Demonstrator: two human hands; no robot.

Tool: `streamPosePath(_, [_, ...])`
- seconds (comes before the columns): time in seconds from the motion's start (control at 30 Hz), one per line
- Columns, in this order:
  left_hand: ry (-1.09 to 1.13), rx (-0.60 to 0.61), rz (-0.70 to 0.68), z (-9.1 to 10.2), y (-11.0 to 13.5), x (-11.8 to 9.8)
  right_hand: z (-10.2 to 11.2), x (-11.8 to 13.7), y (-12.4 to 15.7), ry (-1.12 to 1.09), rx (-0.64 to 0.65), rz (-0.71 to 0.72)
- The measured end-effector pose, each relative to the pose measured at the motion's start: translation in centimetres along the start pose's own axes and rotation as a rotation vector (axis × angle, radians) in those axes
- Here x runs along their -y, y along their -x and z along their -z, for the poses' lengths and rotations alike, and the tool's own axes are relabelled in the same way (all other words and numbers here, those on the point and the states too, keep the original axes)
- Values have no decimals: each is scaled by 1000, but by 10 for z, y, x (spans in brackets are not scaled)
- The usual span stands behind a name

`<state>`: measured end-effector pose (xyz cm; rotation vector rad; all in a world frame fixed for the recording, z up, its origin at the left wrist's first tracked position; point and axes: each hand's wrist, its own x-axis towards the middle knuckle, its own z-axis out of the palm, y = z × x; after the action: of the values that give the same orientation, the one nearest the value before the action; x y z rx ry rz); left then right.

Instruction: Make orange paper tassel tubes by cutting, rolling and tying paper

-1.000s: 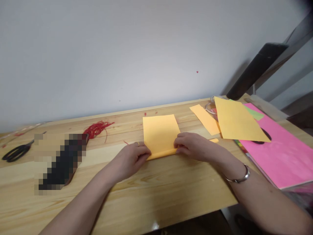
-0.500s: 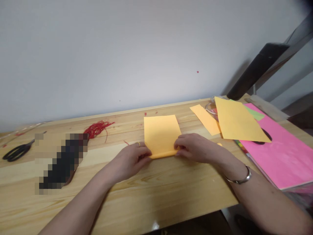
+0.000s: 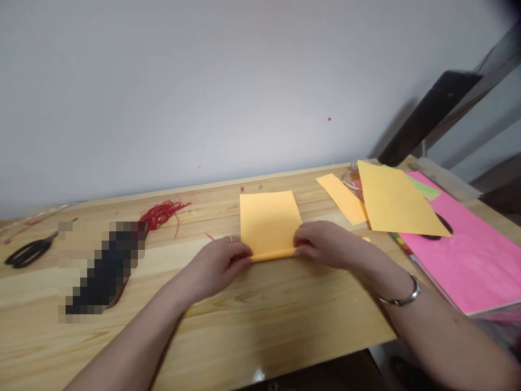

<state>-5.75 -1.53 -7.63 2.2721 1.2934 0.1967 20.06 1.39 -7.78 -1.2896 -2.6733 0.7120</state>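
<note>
A yellow-orange sheet of paper (image 3: 269, 220) lies flat on the wooden table, its near edge rolled into a thin tube. My left hand (image 3: 223, 264) pinches the left end of that rolled edge between thumb and fingers; a ring is on one finger. At the other end, my right hand (image 3: 323, 244) grips the roll the same way, with a silver bangle on the wrist. The fingertips cover both ends of the tube.
To the right lie a narrow orange strip (image 3: 342, 200), a larger yellow sheet (image 3: 396, 203) and pink paper (image 3: 476, 244). Red thread (image 3: 163, 213) and black-handled scissors (image 3: 30, 252) are at left, near a pixelated dark object (image 3: 103, 274). A wall stands behind the table (image 3: 228, 336).
The rolled edge has moved slightly away from me, leaving a little less flat paper beyond it. My right hand has shifted a touch to the right.
</note>
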Motion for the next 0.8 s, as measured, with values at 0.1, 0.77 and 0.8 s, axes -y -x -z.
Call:
streamPosePath(0.1, [11, -15, 13, -1, 0, 0, 0, 1, 0, -5, 6, -34])
streamPosePath(0.77, [20, -52, -7, -2, 0, 3, -1, 0, -1, -21, -12, -50])
streamPosePath(0.8, [19, -52, -6, -2, 0, 3, -1, 0, -1, -22, -9, -52])
